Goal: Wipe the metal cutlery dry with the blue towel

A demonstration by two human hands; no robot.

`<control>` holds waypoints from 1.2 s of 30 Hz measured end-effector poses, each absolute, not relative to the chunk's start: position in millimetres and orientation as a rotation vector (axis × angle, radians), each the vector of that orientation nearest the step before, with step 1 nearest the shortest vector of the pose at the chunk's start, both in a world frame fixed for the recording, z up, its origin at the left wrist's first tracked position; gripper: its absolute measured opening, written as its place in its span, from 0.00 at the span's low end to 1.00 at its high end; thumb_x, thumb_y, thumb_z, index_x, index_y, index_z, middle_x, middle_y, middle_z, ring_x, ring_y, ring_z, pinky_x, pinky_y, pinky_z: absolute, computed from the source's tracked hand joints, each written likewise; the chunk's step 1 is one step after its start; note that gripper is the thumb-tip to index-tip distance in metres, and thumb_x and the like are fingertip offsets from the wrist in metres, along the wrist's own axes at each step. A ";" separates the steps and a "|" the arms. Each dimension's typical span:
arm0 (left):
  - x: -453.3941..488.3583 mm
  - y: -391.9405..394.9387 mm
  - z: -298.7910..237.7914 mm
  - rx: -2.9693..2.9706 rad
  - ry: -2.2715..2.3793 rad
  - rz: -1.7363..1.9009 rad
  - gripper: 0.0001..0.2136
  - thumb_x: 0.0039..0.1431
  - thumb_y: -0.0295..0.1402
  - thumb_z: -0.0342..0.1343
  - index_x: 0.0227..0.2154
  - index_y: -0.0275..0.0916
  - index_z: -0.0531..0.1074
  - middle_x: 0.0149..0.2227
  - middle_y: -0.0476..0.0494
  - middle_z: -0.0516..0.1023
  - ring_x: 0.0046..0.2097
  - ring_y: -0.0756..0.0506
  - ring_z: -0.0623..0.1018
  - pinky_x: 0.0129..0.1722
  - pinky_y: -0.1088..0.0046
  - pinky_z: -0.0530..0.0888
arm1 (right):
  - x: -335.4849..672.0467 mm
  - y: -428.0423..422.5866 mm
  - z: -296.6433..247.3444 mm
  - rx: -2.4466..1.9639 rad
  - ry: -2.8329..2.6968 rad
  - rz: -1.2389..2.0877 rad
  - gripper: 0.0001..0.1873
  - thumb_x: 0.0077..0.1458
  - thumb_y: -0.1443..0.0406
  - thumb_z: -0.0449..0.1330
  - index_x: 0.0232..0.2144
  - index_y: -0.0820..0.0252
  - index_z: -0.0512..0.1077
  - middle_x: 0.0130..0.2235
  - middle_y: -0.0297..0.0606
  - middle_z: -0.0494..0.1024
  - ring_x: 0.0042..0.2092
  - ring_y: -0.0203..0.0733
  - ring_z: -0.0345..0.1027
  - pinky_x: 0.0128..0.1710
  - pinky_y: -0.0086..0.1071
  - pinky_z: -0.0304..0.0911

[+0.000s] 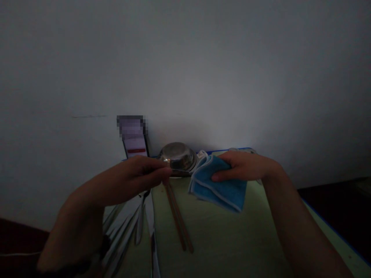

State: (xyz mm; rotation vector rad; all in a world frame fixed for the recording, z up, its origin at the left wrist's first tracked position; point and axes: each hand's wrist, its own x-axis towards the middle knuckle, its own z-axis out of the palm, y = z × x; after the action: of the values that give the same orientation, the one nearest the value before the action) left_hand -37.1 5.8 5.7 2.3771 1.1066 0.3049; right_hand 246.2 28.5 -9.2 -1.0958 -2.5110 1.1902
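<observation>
My right hand [240, 166] grips a folded blue cloth [220, 187] with white edging, above the table. The fingers of my left hand [142, 175] are pinched on the end of a thin, shiny metal utensil [181, 171], which runs across toward the cloth. Its far end is hidden at the cloth, so I cannot tell its kind. Below and between the hands, a pair of wooden chopsticks [178, 220] lies on the table. Just behind the utensil sits an upturned metal bowl [176, 154].
A phone [135, 143] leans against the pale wall [185, 69]. Under my left forearm lie a spoon [139, 224] and several other pieces of metal cutlery [121, 235]. The greenish table [226, 239] has a blue edge. A clear object, partly hidden, is behind my right hand.
</observation>
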 end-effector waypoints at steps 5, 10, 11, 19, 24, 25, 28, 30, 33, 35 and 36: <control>-45.1 6.5 3.6 2.307 1.176 0.345 0.16 0.60 0.42 0.45 0.31 0.39 0.73 0.22 0.52 0.70 0.25 0.51 0.71 0.23 0.80 0.67 | 258.1 30.5 -9.3 -1.231 -2.483 1.051 0.18 0.51 0.52 0.56 0.34 0.61 0.72 0.33 0.35 0.77 0.31 0.37 0.69 0.28 0.27 0.62; -20.1 4.4 3.7 2.365 1.155 0.209 0.16 0.60 0.43 0.45 0.30 0.37 0.71 0.24 0.51 0.70 0.25 0.51 0.69 0.23 0.79 0.65 | 250.4 30.3 -9.2 -1.214 -2.497 0.976 0.18 0.52 0.53 0.55 0.34 0.62 0.71 0.32 0.35 0.76 0.30 0.35 0.68 0.27 0.25 0.60; -14.3 4.4 3.4 2.396 1.137 0.238 0.16 0.61 0.43 0.43 0.30 0.38 0.71 0.26 0.51 0.71 0.28 0.51 0.71 0.26 0.79 0.66 | 247.9 30.0 -9.0 -1.187 -2.505 0.972 0.17 0.52 0.53 0.55 0.33 0.62 0.71 0.32 0.34 0.76 0.30 0.35 0.67 0.26 0.25 0.60; -5.3 4.7 6.0 2.403 1.123 0.393 0.16 0.62 0.41 0.42 0.26 0.38 0.68 0.22 0.54 0.65 0.24 0.53 0.67 0.24 0.80 0.62 | 240.0 29.3 -11.2 -1.105 -2.203 1.011 0.20 0.52 0.50 0.53 0.29 0.62 0.68 0.25 0.33 0.69 0.26 0.33 0.61 0.24 0.26 0.57; -0.9 1.7 12.0 2.390 1.194 0.491 0.16 0.62 0.40 0.42 0.23 0.38 0.65 0.19 0.55 0.62 0.22 0.53 0.65 0.24 0.79 0.62 | 232.3 31.3 -14.9 -1.124 -1.857 0.810 0.22 0.51 0.48 0.52 0.22 0.61 0.63 0.24 0.33 0.66 0.26 0.33 0.58 0.25 0.27 0.56; -0.4 1.6 12.7 2.401 1.200 0.495 0.16 0.62 0.40 0.43 0.23 0.38 0.65 0.19 0.55 0.63 0.23 0.53 0.65 0.24 0.79 0.62 | 231.3 31.3 -15.1 -1.126 -1.852 0.797 0.22 0.51 0.48 0.52 0.22 0.61 0.63 0.24 0.33 0.65 0.26 0.33 0.58 0.25 0.27 0.56; -0.7 2.0 13.2 2.447 1.201 0.460 0.16 0.62 0.41 0.43 0.25 0.37 0.66 0.21 0.54 0.65 0.23 0.52 0.66 0.24 0.78 0.61 | 232.4 30.5 -14.3 -1.126 -1.957 0.835 0.20 0.51 0.50 0.54 0.25 0.62 0.66 0.25 0.33 0.68 0.26 0.33 0.60 0.25 0.26 0.56; -1.4 2.2 12.8 2.470 1.195 0.399 0.16 0.62 0.41 0.42 0.26 0.37 0.68 0.22 0.53 0.66 0.24 0.52 0.67 0.24 0.78 0.61 | 235.2 29.4 -13.3 -1.110 -2.080 0.934 0.17 0.50 0.53 0.56 0.29 0.62 0.68 0.28 0.33 0.70 0.28 0.33 0.62 0.25 0.25 0.58; -1.5 1.5 12.8 2.480 1.186 0.309 0.18 0.62 0.41 0.41 0.27 0.37 0.70 0.21 0.52 0.67 0.24 0.52 0.67 0.24 0.77 0.61 | 238.3 27.4 -11.5 -1.105 -2.240 1.127 0.17 0.49 0.53 0.58 0.32 0.62 0.70 0.29 0.34 0.72 0.28 0.34 0.64 0.25 0.25 0.60; -0.8 0.3 13.4 2.470 1.169 0.295 0.18 0.62 0.41 0.41 0.25 0.36 0.70 0.20 0.52 0.66 0.23 0.52 0.66 0.23 0.77 0.60 | 238.3 26.0 -9.9 -1.137 -2.315 1.172 0.18 0.48 0.52 0.58 0.32 0.63 0.71 0.29 0.34 0.73 0.28 0.34 0.65 0.24 0.25 0.60; -0.4 -0.3 13.8 2.462 1.157 0.295 0.18 0.62 0.41 0.42 0.25 0.36 0.70 0.20 0.52 0.67 0.23 0.52 0.67 0.23 0.77 0.61 | 237.8 25.3 -8.9 -1.147 -2.342 1.164 0.19 0.48 0.52 0.58 0.31 0.63 0.71 0.29 0.34 0.73 0.28 0.35 0.65 0.24 0.25 0.61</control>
State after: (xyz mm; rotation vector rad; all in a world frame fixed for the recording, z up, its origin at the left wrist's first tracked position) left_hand -0.4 -0.3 13.8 2.4620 1.1567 0.2953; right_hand 237.8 25.3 -8.9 -1.1475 -2.3420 1.1639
